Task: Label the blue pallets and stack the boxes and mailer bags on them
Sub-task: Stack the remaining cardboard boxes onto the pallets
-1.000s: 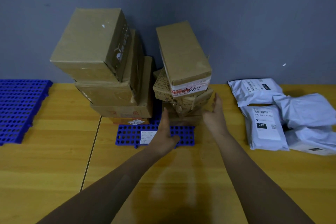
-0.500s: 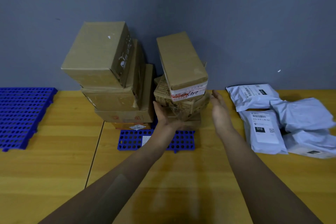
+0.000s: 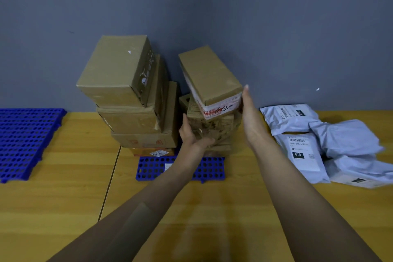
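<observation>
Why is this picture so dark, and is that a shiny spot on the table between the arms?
Head view: the light is dim and even, so the grey wall looks dark. Head view: yes, a pale soft sheen lies on the wooden table. Head view: the mailer bags look slightly smeared near the right edge, though the 010 label stays readable.

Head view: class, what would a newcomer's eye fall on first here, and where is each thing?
Two tall stacks of cardboard boxes stand mid-table on a blue pallet, against the grey wall. The left hand and right hand flank the crumpled right-hand stack, the right hand flat against its top box. White mailer bags lie heaped at right; a second blue pallet lies far left.
</observation>
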